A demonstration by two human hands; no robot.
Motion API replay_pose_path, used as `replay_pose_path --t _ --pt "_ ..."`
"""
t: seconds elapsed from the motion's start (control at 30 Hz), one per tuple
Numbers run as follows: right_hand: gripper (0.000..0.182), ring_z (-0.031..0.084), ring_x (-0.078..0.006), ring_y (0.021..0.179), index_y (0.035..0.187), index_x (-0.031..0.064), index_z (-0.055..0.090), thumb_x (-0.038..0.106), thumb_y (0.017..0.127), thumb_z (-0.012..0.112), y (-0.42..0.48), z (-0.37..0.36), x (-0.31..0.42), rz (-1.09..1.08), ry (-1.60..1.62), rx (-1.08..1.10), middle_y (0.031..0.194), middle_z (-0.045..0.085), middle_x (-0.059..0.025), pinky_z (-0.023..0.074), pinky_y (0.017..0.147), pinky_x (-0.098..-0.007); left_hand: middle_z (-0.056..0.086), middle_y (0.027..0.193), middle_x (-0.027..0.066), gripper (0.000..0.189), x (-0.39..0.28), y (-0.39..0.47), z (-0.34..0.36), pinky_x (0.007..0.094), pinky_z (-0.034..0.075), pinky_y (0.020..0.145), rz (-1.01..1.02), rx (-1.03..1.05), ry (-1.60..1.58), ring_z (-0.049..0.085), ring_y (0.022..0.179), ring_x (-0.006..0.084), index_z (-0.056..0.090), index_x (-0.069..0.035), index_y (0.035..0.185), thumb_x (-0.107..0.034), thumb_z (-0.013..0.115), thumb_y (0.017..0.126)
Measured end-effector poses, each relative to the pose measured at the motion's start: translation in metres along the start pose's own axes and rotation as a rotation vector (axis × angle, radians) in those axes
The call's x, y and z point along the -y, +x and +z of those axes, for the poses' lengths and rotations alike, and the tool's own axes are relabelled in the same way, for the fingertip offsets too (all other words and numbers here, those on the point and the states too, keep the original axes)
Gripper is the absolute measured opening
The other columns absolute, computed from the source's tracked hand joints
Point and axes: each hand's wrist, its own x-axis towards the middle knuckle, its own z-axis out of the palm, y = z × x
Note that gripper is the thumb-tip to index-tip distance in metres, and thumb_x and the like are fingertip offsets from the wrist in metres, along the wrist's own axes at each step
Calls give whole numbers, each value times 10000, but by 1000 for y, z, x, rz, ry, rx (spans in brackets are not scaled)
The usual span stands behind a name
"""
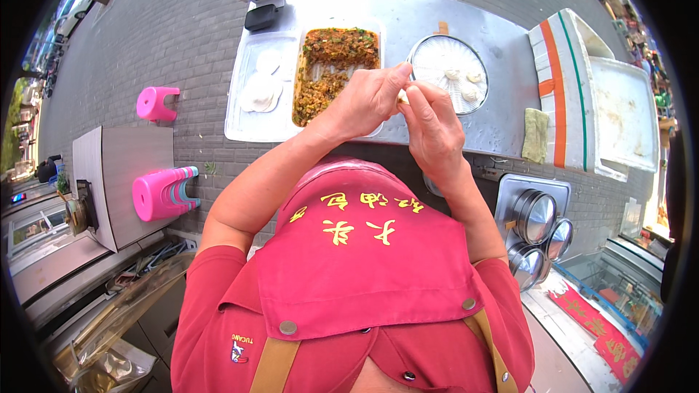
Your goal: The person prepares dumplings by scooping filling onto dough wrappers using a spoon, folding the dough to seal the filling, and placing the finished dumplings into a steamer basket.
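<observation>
My left hand (374,98) and my right hand (435,120) meet above the metal table (508,93), their fingertips pinching a small dough bun (403,96) between them. Mostly hidden by the fingers, the bun shows only as a pale bit. Below and left of my left hand is a plastic tub of chopped filling (339,52) with green bits in reddish oil. Round dough wrappers (261,93) lie overlapped in a clear plastic tray (235,120) further left. Just right of my hands, a round steamer (437,54) with a woven liner holds several pleated buns (471,91).
White foam boxes (568,93) with tape stand at the table's right end, beside a folded cloth (535,135). Lower right, round metal steamers (536,217) rest on a metal tray (508,191). Pink stools (150,196) stand at left. A black object (260,17) sits at the table's far left corner.
</observation>
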Motion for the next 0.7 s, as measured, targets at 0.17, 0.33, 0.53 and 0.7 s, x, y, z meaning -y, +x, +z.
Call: replay_pose_path --t 0.17,0.33,0.53,0.7 --pt "540 698 -238 878 1454 -2 517 -110 946 664 -11 1 -2 254 206 -57 1120 662 -162 603 736 -350 621 712 76 518 -37 12 -17 303 485 593 -119 139 90 582 612 146 631 -13 1009 -408 318 1130" --pt "571 708 -207 944 1533 -27 399 -75 1003 606 -3 6 23 781 897 -339 1105 691 -134 619 812 -336 653 824 47 500 -14 -10 2 253 474 567 155 -194 -35 594 650 95 589 -43 1173 -462 319 1128" --pt "403 711 -225 876 1350 -26 612 -85 954 653 -19 10 12 608 338 -126 1028 693 -155 589 753 -337 646 735 89 511 4 -7 20 309 496 577 64 -319 -155 625 622 152 627 -9 1000 -429 367 1130" --pt "399 703 -265 852 1277 -39 651 -111 891 721 -19 -3 -2 164 16 27 1064 666 -169 591 731 -339 526 628 12 616 0 -5 17 252 328 455 -163 -106 -308 446 498 85 636 -48 944 -513 278 1132"
